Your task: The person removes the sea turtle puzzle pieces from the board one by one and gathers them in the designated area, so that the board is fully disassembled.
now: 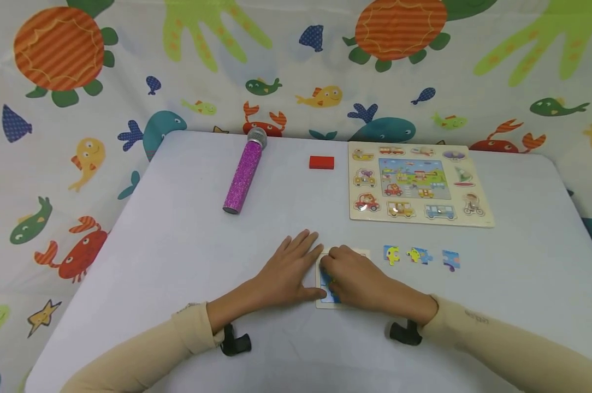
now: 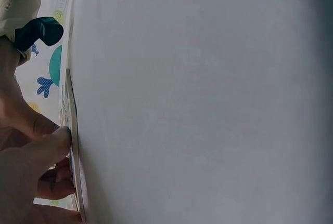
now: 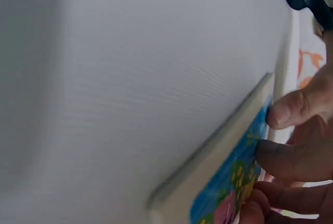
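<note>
The puzzle tray (image 1: 331, 305) lies near the middle of the desk (image 1: 178, 218), with three loose pieces (image 1: 419, 255) towards the right edge. The left hand (image 1: 288, 275) rests straight-fingered at its left border; the right hand (image 1: 357, 278) curls over the picture (whether it pinches anything, I cannot tell). Best, probably: brace the frame, align tabs, press flat.

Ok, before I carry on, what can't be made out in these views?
Head: puzzle board, much of its picture covered by the left hand and right hand.
Head and right wrist: whether the right hand pinches anything; its own fingers hide that.
Right wrist: the board's lower end, cut off by the bottom edge.
Left wrist: the board's picture, seen nearly edge-on.
</note>
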A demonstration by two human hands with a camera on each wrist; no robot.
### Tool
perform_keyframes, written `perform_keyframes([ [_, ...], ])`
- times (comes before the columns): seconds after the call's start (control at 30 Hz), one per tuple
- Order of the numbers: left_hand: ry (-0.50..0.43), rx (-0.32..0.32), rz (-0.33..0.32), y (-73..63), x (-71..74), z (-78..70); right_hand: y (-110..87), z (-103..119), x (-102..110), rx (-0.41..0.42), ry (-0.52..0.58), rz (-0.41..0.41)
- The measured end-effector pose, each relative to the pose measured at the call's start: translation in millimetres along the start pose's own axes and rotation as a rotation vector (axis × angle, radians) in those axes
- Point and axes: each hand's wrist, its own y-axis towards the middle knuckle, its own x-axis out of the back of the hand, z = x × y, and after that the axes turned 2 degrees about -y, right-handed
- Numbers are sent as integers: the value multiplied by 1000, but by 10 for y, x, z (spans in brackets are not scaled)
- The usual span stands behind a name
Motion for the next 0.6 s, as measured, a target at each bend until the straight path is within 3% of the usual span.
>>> perform_keyframes([
  [0.3, -9, -2, 15, 37, -4, -15, 55, -74, 21, -117, 196, 58],
  [0.6, -18, 12, 18, 20, 16, -16, 16, -220, 1, -44, 438, 3],
])
